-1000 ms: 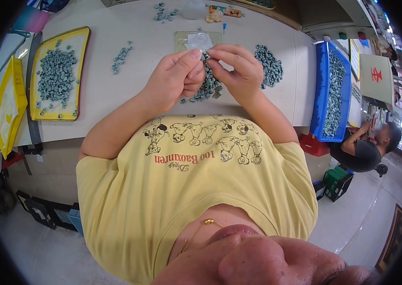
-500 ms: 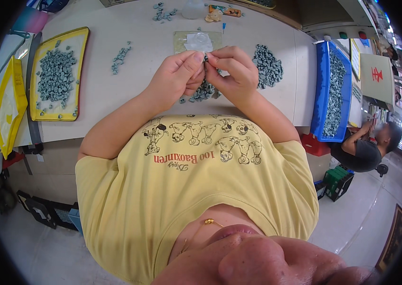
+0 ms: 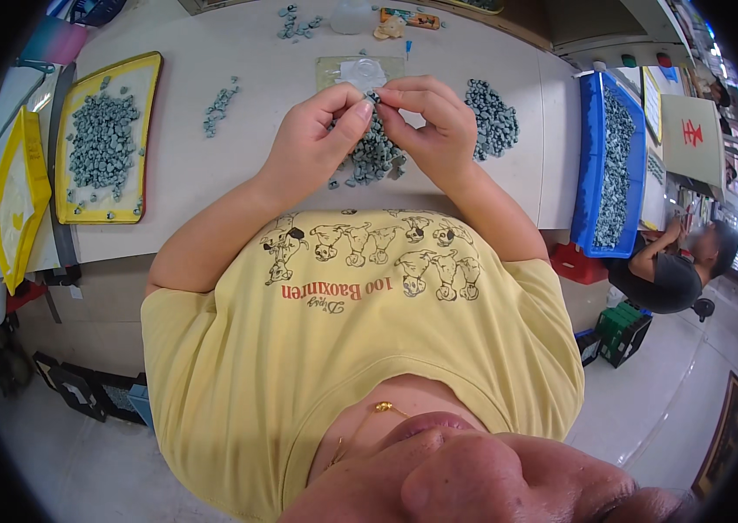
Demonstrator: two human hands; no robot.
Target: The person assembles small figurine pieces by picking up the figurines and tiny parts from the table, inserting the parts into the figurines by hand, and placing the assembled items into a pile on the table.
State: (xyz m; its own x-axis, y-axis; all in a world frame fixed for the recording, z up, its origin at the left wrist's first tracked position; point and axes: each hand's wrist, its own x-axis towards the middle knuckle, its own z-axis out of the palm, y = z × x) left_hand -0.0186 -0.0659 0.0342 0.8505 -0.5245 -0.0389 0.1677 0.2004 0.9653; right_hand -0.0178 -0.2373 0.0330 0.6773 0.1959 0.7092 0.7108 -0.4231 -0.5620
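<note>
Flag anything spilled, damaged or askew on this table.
Possibly stray: a small scatter of grey-green pieces between the yellow tray and the left hand, apart from the larger heap beside the right hand. Nothing looks damaged.

The yellow shirt has short sleeves and a round neckline. Black-outlined dogs and red lettering mark it. A thin gold necklace is worn.

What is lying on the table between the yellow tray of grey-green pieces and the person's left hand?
In the head view, a small loose cluster of grey-green pieces lies there, between the yellow tray and the left hand.
</note>
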